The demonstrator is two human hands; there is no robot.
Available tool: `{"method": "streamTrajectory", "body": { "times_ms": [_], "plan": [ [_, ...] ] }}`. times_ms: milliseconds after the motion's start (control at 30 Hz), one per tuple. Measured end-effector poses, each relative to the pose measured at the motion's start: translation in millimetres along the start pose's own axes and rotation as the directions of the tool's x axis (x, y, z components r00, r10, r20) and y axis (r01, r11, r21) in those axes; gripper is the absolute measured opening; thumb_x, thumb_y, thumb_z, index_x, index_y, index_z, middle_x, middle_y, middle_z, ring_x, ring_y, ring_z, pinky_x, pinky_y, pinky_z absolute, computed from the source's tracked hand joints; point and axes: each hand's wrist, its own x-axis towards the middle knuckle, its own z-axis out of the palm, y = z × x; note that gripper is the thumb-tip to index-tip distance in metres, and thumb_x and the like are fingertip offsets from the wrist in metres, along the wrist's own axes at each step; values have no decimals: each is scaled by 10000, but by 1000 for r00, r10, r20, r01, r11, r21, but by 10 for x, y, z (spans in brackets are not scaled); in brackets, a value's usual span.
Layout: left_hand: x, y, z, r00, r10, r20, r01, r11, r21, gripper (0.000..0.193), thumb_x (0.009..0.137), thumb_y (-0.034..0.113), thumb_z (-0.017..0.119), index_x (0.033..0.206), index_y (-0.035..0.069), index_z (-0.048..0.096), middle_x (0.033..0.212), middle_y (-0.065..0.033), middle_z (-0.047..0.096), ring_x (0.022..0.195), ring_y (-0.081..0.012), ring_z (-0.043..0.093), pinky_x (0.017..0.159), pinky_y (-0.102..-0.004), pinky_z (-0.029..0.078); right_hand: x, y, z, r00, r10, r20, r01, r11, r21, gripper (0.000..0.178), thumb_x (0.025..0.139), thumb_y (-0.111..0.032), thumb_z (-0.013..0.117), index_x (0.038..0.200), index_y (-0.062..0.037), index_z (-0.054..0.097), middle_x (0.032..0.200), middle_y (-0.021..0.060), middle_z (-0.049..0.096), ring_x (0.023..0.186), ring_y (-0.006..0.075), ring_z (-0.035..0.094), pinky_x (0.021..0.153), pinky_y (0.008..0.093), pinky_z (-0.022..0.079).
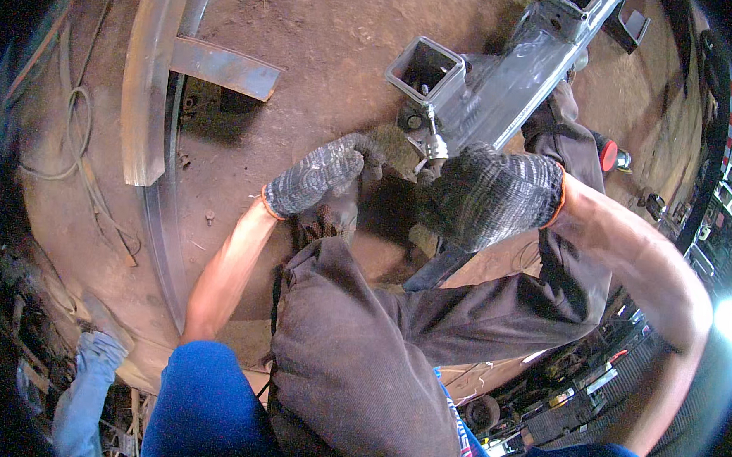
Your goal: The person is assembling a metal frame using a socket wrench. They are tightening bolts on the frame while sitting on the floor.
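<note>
Grey knitted gloves with orange cuffs cover both hands. My right hand (496, 198) wraps round a rotary tool with a silver chuck (436, 147) and a thin bit; its body is mostly hidden in the glove. The bit points up at the open square tube end (428, 70) of a grey welded steel frame (514, 79). Whether the bit touches the metal I cannot tell. To the left, my left hand (317, 176) hovers over my boot, apart from the tool, its fingers curled in. What they hold, if anything, is hidden.
Rusty steel beams (150, 76) lie on the brown floor at left, near a looped cable (77, 143). A red and black round object (608, 156) lies beyond my right leg. Another person's blue sleeve (89, 379) shows at lower left. Tools and parts crowd the right edge.
</note>
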Motion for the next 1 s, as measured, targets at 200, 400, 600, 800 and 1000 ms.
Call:
{"method": "streamTrajectory", "body": {
  "times_ms": [200, 400, 600, 800, 1000],
  "plan": [
    [-159, -257, -206, 997, 24, -68, -10, 978, 209, 414, 881, 281, 592, 1199, 20, 537, 1067, -74, 632, 987, -183, 572, 909, -332, 453, 125, -265, -92, 862, 502, -76, -505, 863, -26, 455, 576, -225, 688, 1016, -108, 691, 634, 17, 600, 460, 173, 528, 403, 323, 326],
    [35, -69, -117, 989, 124, -79, -104, 971, 215, 283, 1011, 235, 456, 1136, 12, 577, 1086, -82, 617, 1011, -173, 562, 907, -334, 459, 1066, -992, 574, -640, 766, -63, -468, -323, 822, 715, 745, -751, 557, 1006, -87, 595, 666, 1, 576, 576, 149, 553, 489, 287, 407],
    [70, -94, -127, 989, 125, -82, -88, 931, 354, 279, 1001, 261, 478, 1126, 35, 582, 992, -40, 625, 866, -113, 535, 782, -276, 461, 1448, -855, -47, -382, 409, 829, 774, -349, 529, 795, 784, -850, 326, 972, -113, 558, 633, -23, 504, 484, 126, 466, 427, 239, 363],
    [-2, 18, -93, 992, 58, -112, -35, 981, 191, 517, 941, 506, 499, 1121, 28, 582, 999, -71, 656, 911, -155, 577, 838, -312, 463, 624, -1199, -104, -116, 919, -376, -953, 3, 301, 801, 681, -658, 741, 1214, -91, 551, 1214, 145, 536, 1057, 258, 554, 888, 392, 478],
    [-22, 76, -45, 996, 24, -88, -8, 986, 169, 335, 981, 319, 475, 1121, 34, 582, 983, -56, 629, 893, -137, 556, 821, -296, 461, 403, -525, -361, 841, 535, 73, -530, 844, -78, 261, 731, -192, 691, 987, -157, 650, 1111, 80, 576, 1004, 229, 564, 832, 414, 466]
  ]
}}
